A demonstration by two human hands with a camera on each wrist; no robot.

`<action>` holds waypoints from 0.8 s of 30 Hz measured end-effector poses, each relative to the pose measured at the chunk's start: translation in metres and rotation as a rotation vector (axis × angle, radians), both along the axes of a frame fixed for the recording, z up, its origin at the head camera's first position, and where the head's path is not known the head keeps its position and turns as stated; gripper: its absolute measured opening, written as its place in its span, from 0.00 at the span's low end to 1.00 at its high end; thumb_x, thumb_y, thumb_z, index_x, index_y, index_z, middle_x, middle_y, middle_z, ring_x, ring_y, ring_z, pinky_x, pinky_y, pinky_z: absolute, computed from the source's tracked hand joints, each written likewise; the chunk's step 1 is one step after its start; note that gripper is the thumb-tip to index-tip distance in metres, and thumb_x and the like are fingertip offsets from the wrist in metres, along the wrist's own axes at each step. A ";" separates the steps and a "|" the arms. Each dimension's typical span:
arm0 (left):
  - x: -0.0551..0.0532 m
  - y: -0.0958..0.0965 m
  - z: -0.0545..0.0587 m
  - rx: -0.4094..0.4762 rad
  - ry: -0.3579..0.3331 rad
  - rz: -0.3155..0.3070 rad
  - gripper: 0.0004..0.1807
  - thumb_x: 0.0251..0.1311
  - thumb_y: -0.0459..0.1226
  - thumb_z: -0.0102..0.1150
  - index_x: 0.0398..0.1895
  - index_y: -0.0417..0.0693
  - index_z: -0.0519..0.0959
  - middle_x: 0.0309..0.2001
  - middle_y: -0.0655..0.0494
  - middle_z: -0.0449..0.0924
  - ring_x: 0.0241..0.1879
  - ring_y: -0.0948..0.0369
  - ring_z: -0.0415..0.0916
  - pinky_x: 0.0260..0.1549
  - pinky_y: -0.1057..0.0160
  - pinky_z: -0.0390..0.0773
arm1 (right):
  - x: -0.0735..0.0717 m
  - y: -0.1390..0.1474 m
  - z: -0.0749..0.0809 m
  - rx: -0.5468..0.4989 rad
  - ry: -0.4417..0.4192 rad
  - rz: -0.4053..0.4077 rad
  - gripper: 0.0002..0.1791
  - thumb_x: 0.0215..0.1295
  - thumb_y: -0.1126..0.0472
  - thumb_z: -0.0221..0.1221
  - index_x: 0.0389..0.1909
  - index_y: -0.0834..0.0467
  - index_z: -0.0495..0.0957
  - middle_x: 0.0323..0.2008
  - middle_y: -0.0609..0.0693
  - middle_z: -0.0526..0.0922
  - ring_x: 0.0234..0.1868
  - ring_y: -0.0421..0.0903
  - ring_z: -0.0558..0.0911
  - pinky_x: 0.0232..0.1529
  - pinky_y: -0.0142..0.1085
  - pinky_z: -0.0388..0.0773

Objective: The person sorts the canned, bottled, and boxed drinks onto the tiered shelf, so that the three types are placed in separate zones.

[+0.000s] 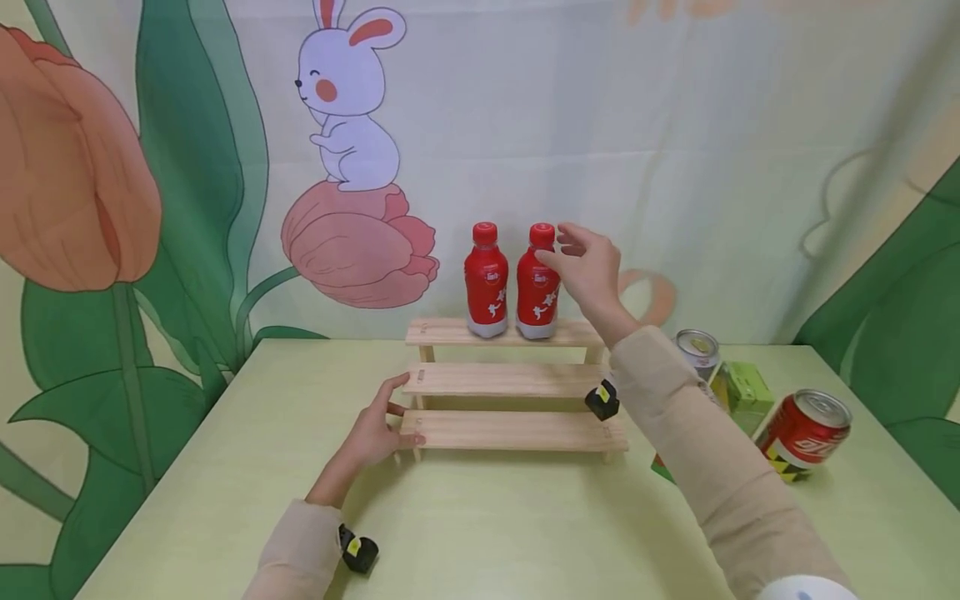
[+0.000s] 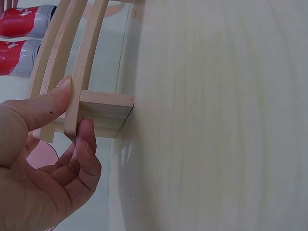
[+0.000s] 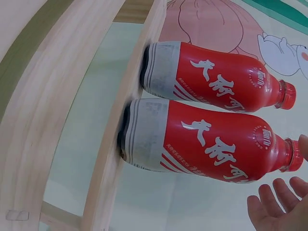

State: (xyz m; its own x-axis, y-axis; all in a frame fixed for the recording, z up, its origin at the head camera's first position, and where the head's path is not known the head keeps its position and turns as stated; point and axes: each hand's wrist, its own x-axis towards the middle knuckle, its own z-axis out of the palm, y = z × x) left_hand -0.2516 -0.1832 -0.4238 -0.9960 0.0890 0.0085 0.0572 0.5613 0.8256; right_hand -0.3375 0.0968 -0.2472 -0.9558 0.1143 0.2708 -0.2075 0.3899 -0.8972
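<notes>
Left hand [image 1: 371, 429]: pinching wooden rack [image 1: 517, 380], left end of near tier [image 1: 517, 431]. Right hand [image 1: 588, 267]: fingers spread near right red bottle [image 1: 536, 296], far tier [image 1: 442, 332].

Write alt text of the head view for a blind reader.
Two red, curved bottles with white bases stand on the top tier of a pale three-tier wooden rack, a bare right hand beside the right bottle. The left hand grips the rack's left end. Metal cans are at right.

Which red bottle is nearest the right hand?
The right bottle on the top shelf, head view: the right hand is at its neck, while the left bottle stands farther off.
</notes>
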 end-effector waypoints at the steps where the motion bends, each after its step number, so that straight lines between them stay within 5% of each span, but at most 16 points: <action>1: 0.000 0.000 0.000 -0.001 -0.002 0.002 0.50 0.41 0.30 0.71 0.68 0.57 0.52 0.46 0.39 0.72 0.27 0.56 0.71 0.28 0.61 0.71 | 0.001 0.001 0.000 -0.005 0.003 0.001 0.27 0.58 0.57 0.61 0.60 0.54 0.69 0.54 0.52 0.74 0.53 0.48 0.73 0.47 0.40 0.73; 24: -0.001 -0.001 -0.001 0.003 0.001 -0.017 0.50 0.42 0.30 0.71 0.68 0.56 0.52 0.46 0.38 0.72 0.28 0.56 0.73 0.28 0.61 0.72 | 0.049 0.036 0.005 0.023 0.091 0.029 0.25 0.59 0.54 0.60 0.56 0.58 0.72 0.53 0.53 0.75 0.51 0.47 0.74 0.50 0.40 0.70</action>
